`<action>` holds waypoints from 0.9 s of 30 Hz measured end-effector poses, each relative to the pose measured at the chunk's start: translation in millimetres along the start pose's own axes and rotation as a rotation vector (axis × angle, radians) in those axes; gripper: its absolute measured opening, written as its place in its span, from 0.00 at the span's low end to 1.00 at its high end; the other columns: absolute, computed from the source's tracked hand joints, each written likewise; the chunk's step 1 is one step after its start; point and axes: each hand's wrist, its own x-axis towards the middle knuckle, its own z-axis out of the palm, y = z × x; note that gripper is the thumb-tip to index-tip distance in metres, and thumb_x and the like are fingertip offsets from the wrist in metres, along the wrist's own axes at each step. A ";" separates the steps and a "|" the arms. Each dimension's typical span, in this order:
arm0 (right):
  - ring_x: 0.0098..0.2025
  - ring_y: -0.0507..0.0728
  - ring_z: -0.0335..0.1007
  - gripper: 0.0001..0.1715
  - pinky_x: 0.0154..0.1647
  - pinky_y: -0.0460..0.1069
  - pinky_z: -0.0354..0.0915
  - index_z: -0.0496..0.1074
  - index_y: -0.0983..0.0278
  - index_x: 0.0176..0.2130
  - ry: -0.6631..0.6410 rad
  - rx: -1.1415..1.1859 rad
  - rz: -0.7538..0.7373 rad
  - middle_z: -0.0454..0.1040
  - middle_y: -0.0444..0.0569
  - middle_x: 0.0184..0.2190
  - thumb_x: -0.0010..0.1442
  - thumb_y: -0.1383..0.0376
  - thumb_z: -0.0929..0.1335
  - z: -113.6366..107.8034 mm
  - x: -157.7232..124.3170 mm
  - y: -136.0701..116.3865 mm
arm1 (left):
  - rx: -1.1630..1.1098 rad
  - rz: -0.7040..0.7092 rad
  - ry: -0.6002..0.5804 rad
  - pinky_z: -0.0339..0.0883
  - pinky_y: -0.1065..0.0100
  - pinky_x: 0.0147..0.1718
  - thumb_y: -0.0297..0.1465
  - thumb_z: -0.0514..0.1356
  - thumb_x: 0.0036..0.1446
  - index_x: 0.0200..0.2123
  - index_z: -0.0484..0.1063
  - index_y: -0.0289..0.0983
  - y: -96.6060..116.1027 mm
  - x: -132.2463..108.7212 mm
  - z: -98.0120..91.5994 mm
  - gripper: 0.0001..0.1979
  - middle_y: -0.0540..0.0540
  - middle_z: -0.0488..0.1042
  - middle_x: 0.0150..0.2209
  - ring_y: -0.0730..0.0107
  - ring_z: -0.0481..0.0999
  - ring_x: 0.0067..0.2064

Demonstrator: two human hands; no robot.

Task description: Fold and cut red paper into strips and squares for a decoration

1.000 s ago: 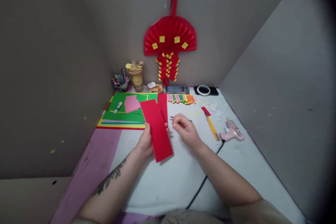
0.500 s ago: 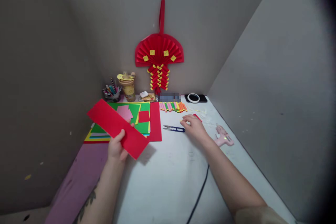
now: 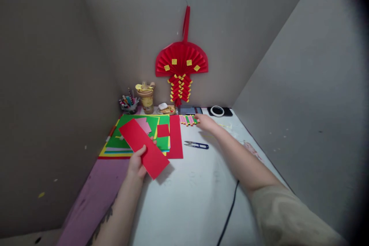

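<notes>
A red paper strip (image 3: 144,148) is in my left hand (image 3: 139,161), with the thumb on top and the fingers under it. The strip slants over the left part of the table, above a stack of coloured sheets (image 3: 115,143). My right hand (image 3: 205,122) reaches to the back of the table, at the right end of a row of small coloured paper rolls (image 3: 187,120). Its fingers are bent down at the rolls; whether they grip one cannot be made out. Blue-handled snips (image 3: 196,145) lie in front of it.
A red fan decoration (image 3: 181,61) hangs on the back wall. Along the back stand a pen holder (image 3: 128,104), a cup (image 3: 147,100), a phone and a white tape ring (image 3: 217,111). A pink glue gun (image 3: 251,149) lies partly behind my right arm, near a black cable (image 3: 229,215).
My right hand has moved from beside the snips to the back, over the right end of the rolls. My left hand still holds the red strip. The view has shifted slightly.
</notes>
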 end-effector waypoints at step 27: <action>0.61 0.64 0.55 0.54 0.60 0.58 0.53 0.46 0.62 0.66 -0.128 0.307 -0.559 0.58 0.56 0.62 0.47 0.67 0.72 33.8 2.0 -39.5 | -0.031 0.002 0.097 0.75 0.64 0.32 0.25 0.54 0.56 0.50 0.69 0.29 5.8 11.5 -4.7 0.17 0.39 0.80 0.36 0.63 0.79 0.32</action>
